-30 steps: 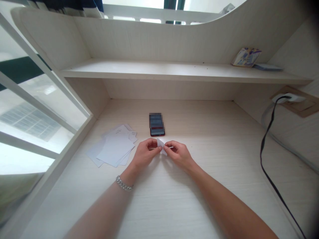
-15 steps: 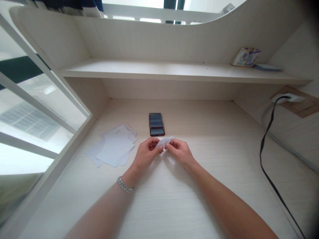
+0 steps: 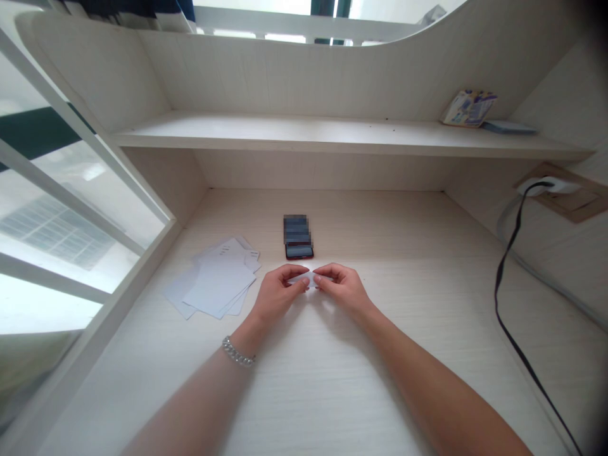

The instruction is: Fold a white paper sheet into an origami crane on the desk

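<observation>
Between my two hands is a small piece of folded white paper point(image 3: 311, 278), low over the desk. My left hand point(image 3: 279, 290) pinches its left end with thumb and fingers, and a chain bracelet point(image 3: 237, 353) circles that wrist. On the other end, my right hand point(image 3: 342, 288) has its thumb and fingers closed. Most of the paper is hidden by the fingers. Just beyond the hands lies a dark phone point(image 3: 299, 237), its screen partly pixelated. Several loose white sheets of paper point(image 3: 218, 278) overlap to the left of my left hand.
The pale wooden desk point(image 3: 403, 253) sits under a shelf point(image 3: 285, 134). On the shelf's right end are a colourful packet point(image 3: 469, 107) and a flat bluish item point(image 3: 509, 127). A black cable point(image 3: 500, 278) hangs from the right wall socket point(image 3: 570, 193). White railings point(image 3: 85, 221) border the left side.
The paper's raised pointed corner has come down, and the piece now lies flatter and narrower between the fingers. Both hands stay almost in place.
</observation>
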{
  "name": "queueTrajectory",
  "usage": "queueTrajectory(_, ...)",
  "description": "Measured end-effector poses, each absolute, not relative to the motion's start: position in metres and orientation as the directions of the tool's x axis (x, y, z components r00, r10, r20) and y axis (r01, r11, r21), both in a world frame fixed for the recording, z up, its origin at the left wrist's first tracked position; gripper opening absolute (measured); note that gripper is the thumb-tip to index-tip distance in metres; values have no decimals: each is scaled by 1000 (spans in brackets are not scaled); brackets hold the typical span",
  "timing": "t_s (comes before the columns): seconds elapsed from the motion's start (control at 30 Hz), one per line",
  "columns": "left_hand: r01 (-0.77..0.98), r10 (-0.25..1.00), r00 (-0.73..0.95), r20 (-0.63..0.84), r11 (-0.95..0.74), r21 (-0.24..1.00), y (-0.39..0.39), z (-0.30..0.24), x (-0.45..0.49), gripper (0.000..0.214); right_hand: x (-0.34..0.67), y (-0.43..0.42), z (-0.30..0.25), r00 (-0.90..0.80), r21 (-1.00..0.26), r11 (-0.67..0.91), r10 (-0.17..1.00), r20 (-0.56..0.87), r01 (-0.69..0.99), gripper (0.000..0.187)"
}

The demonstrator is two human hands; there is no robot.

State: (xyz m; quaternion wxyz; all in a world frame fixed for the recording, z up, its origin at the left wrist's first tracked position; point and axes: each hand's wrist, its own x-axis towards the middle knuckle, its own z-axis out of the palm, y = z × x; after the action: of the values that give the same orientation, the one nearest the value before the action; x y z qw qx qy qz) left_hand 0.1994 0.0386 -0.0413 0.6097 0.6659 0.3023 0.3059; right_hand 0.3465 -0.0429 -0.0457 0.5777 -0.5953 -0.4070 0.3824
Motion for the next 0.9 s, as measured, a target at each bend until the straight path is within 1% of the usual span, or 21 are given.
queueTrajectory(0.13, -4, 785, 616, 61, -74, 997, 38, -40, 199, 31, 344, -44, -43, 392, -995, 12, 919, 49, 94, 29)
queueTrajectory(0.33, -24, 797, 602, 52, -47, 999, 37, -41, 199, 28, 341, -46, -44, 407, -980, 83, 901, 151, 181, 23)
queueTrajectory(0.43, -32, 806, 589, 49, -37, 999, 37, -42, 200, 25, 341, -45, -44, 418, -976, 99, 892, 174, 195, 22)
queueTrajectory(0.63, -10, 801, 597, 41, -44, 999, 36, -40, 200, 28, 342, -44, -45, 428, -989, 63, 896, 115, 134, 21)
queueTrajectory(0.9, 77, 749, 660, 61, -149, 986, 36, -41, 199, 22, 346, -45, -42, 316, -986, 14, 946, 66, 164, 17)
